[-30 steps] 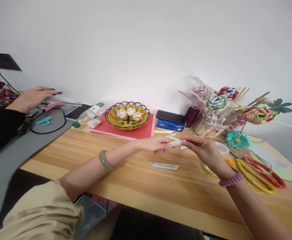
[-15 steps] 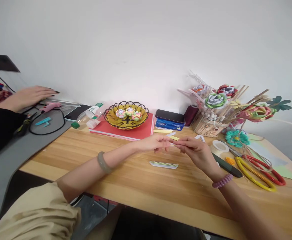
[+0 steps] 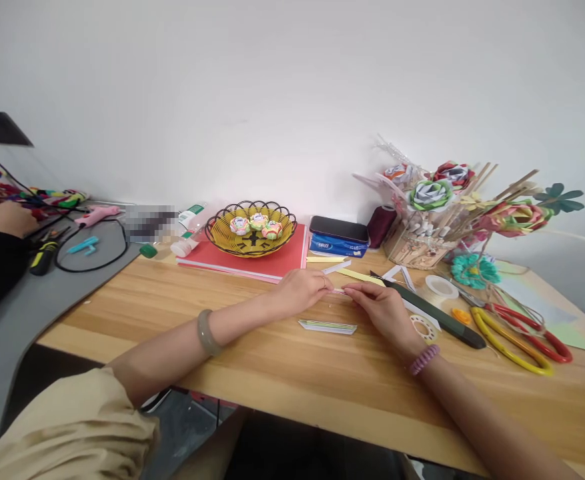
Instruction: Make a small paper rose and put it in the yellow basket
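Note:
Between my two hands stretches a thin, pale paper strip [image 3: 339,291], low over the wooden table. My left hand [image 3: 305,291] pinches its left end, and a ring shows on one finger. At the other end, my right hand [image 3: 378,307] closes thumb and fingers on the strip; part of it is hidden by the fingers. Just below them lies a flat stack of folded paper strips [image 3: 327,327] with slanted ends. Beyond my right hand are yellow strips [image 3: 359,275], a folded white strip [image 3: 399,275] and a dark green-handled knife [image 3: 442,313].
Behind are a yellow woven basket [image 3: 252,251] with paper flowers on red sheets [image 3: 197,257], and a blue tissue pack [image 3: 337,247]. Rightward lie tape rolls [image 3: 439,291], scissors [image 3: 517,333] and a holder of paper flowers [image 3: 419,250]. At left, a co-worker's hand [image 3: 7,219] is near a pink glue gun [image 3: 97,215].
My hands have come down slightly toward the table, the right one shifting left, uncovering the knife and a small tape roll. The co-worker's hand has drawn back to the left.

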The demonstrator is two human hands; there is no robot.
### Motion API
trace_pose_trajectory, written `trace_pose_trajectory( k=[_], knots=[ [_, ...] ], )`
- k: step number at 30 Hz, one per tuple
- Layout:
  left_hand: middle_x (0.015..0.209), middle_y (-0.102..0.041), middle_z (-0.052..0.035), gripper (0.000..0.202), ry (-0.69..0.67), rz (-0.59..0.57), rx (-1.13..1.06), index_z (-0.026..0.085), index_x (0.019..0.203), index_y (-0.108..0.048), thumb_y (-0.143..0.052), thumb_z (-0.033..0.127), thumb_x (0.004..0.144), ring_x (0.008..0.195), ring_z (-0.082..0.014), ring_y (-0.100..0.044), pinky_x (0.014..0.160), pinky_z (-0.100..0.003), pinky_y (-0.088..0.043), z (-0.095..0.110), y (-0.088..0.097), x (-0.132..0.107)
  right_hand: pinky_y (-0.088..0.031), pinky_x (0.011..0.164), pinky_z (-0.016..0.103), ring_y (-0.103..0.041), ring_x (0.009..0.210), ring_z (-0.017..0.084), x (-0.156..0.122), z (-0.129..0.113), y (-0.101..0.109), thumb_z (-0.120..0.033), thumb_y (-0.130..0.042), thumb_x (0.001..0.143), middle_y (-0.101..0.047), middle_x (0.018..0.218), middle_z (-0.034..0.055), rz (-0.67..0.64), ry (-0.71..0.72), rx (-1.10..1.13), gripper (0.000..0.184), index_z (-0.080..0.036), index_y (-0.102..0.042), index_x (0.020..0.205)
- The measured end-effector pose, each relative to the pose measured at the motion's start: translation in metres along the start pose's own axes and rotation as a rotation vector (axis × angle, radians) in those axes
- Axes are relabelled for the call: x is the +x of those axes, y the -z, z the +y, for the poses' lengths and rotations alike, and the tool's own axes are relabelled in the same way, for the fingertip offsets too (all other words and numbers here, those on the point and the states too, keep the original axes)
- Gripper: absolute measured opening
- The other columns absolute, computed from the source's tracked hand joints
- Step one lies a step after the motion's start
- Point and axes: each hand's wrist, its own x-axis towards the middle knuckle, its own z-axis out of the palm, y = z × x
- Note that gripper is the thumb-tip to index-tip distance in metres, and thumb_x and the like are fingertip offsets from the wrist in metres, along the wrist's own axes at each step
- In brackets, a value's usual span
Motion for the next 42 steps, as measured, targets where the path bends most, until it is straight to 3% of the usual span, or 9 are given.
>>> trace_pose_trajectory(
  k=[4,11,17,27,36,42],
  knots=[
    [0.094,-0.071,-0.0033,0.019,-0.01,-0.026,0.049,0.016,0.089,-0.067,-0.048,0.017,0.084,0.087,-0.0148,-0.064,0.079,-0.025,-0.047,-0.008,-0.006,0.002,-0.048,0.074,0.034,-0.061,0.082,0.021,-0.001,0.001,0.002,-0.036,-0.05,0.086,-0.07,0.087,0.0075,-0.052,0.158,-0.169,0.027,-0.02,-0.072,0.085],
    [0.096,-0.068,-0.0051,0.026,-0.024,-0.08,0.139,0.019,0.098,-0.066,-0.042,0.019,0.088,0.094,-0.0181,-0.059,0.084,-0.03,-0.044,-0.008,-0.009,0.005,-0.044,0.063,0.034,-0.055,0.075,0.023,-0.003,-0.005,0.002,-0.02,-0.043,0.089,-0.062,0.079,0.01,-0.127,0.344,-0.505,0.027,-0.018,-0.069,0.095],
    [0.099,-0.063,-0.0032,0.028,0.052,-0.101,0.151,0.02,0.103,-0.061,-0.037,0.029,0.09,0.094,-0.0172,-0.056,0.077,-0.027,-0.043,-0.006,-0.014,0.0,-0.044,0.068,0.034,-0.051,0.08,0.023,-0.004,-0.011,0.001,-0.012,-0.043,0.088,-0.06,0.082,0.0096,-0.169,0.44,-0.664,0.025,-0.018,-0.066,0.096],
    [0.098,-0.061,-0.0029,0.03,0.155,-0.093,0.096,0.017,0.097,-0.057,-0.033,0.036,0.092,0.094,-0.0148,-0.056,0.077,-0.026,-0.043,0.003,-0.013,-0.003,-0.046,0.069,0.036,-0.05,0.081,0.025,-0.006,-0.008,0.001,-0.011,-0.04,0.089,-0.058,0.084,0.012,-0.186,0.502,-0.713,0.027,-0.013,-0.063,0.104],
    [0.099,-0.062,-0.0037,0.027,0.112,-0.094,0.085,0.017,0.097,-0.057,-0.037,0.033,0.091,0.096,-0.0155,-0.054,0.081,-0.026,-0.042,0.001,-0.016,-0.003,-0.048,0.072,0.035,-0.052,0.084,0.022,-0.008,-0.003,0.0,-0.009,-0.043,0.087,-0.058,0.086,0.0095,-0.164,0.48,-0.65,0.027,-0.017,-0.062,0.106],
    [0.094,-0.063,-0.0033,0.029,0.106,-0.063,0.1,0.017,0.095,-0.059,-0.035,0.033,0.092,0.089,-0.0147,-0.056,0.075,-0.025,-0.044,0.004,-0.013,-0.004,-0.049,0.065,0.031,-0.056,0.076,0.018,-0.011,0.001,0.002,-0.012,-0.045,0.087,-0.057,0.084,0.007,-0.094,0.423,-0.65,0.027,-0.018,-0.061,0.108]
  ],
)
